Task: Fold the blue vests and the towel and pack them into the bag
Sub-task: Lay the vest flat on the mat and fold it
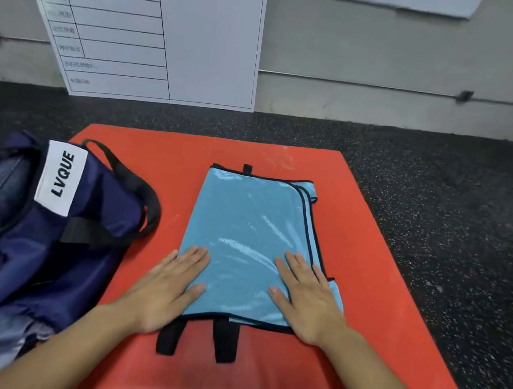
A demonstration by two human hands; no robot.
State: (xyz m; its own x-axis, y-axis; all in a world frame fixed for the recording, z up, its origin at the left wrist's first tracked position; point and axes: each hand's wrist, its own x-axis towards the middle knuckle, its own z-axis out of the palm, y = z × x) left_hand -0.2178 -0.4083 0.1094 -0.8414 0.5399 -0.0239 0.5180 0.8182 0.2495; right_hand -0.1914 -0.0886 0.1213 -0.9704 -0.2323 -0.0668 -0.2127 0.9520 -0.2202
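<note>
A light blue vest [247, 226] with black trim lies folded lengthwise on the red mat [378, 277]. Two black straps stick out from its near edge. My left hand [170, 284] lies flat on the vest's near left corner, fingers straight. My right hand [306, 297] presses flat on the near right part of the vest. A navy bag [43, 247] with a white "LVQUE" label sits at the left, partly on the mat, its top open and its black handles lying towards the vest. No towel is in view.
A white planning board [159, 32] with a green header leans against the grey wall behind the mat. Dark speckled floor [461, 206] surrounds the mat. Grey fabric bunches at the bottom left by the bag.
</note>
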